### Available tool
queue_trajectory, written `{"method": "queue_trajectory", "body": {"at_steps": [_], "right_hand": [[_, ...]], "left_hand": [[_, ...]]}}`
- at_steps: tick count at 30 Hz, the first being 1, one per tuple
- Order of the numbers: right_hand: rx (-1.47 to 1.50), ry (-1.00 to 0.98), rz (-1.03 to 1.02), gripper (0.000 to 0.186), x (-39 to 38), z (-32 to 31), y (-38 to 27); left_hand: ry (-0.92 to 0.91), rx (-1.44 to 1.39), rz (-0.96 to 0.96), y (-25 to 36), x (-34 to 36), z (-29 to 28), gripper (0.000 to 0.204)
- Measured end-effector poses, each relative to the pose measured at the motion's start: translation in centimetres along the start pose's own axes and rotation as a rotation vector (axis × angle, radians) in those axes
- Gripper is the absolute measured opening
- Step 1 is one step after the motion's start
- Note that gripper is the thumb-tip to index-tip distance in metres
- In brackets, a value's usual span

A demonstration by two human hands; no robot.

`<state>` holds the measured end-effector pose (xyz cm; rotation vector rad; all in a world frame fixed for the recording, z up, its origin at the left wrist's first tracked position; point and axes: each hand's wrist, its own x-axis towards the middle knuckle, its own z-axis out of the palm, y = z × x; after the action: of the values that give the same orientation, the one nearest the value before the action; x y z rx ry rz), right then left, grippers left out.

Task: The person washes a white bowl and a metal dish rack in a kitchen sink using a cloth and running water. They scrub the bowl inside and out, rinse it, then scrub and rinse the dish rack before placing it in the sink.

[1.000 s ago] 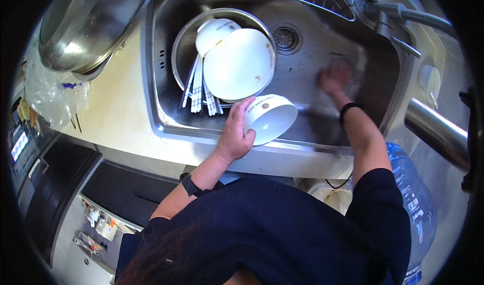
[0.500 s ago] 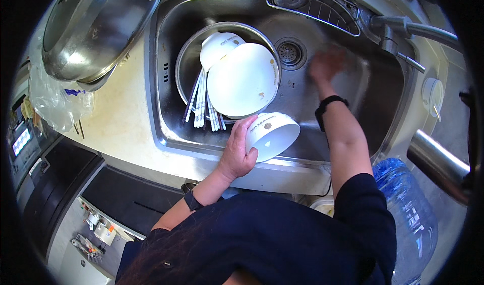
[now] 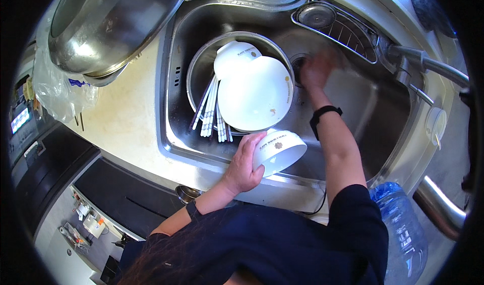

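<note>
White, round, brown-marked bowl (image 3: pixel 280 155) tilts in the left hand's (image 3: pixel 245 166) grip over the near edge of the silver metal sink (image 3: pixel 383 113), likely held clear of the right hand (image 3: pixel 316 72), too blurred to tell its hold.

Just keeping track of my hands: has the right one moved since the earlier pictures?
Yes: the right hand has moved left and forward, toward the drain, which it now partly hides.

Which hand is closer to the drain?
Right: the right hand is at the drain, partly hiding it; the left hand is farther off, holding a bowl by the sink's near edge.
</note>
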<state>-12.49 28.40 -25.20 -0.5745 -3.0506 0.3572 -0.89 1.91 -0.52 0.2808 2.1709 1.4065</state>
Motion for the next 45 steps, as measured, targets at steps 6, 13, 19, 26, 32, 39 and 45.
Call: {"method": "queue_trajectory", "body": {"at_steps": [6,13,19,26,32,39,45], "right_hand": [[0.157,-0.321,-0.823,0.052,3.8,-1.9,-3.2],[-0.141,-0.059,-0.758,0.048,3.9,-6.3,-3.6],[0.343,-0.444,-0.631,0.054,0.1,-5.2,-5.3],[-0.039,-0.101,-0.524,0.057,2.9,-3.4,4.5],[-0.312,-0.263,0.096,0.068,-9.7,-5.2,2.5],[-0.373,-0.604,-0.692,0.062,-9.2,-5.3,-1.8],[-0.311,-0.131,-0.853,0.053,6.2,-3.1,4.8]], "left_hand": [[-0.001,-0.001,0.003,0.2,0.0,0.0,0.068],[0.015,-0.029,-0.009,0.1,0.0,0.0,0.067],[0.026,-0.013,0.001,0.1,0.3,0.1,0.066],[0.048,-0.008,0.010,0.0,0.0,0.0,0.065],[0.100,-0.037,0.021,-0.1,-0.1,0.2,0.066],[0.156,-0.091,0.005,-0.6,-0.2,0.2,0.065],[0.125,-0.023,0.054,-0.7,-0.5,0.3,0.065]]}}
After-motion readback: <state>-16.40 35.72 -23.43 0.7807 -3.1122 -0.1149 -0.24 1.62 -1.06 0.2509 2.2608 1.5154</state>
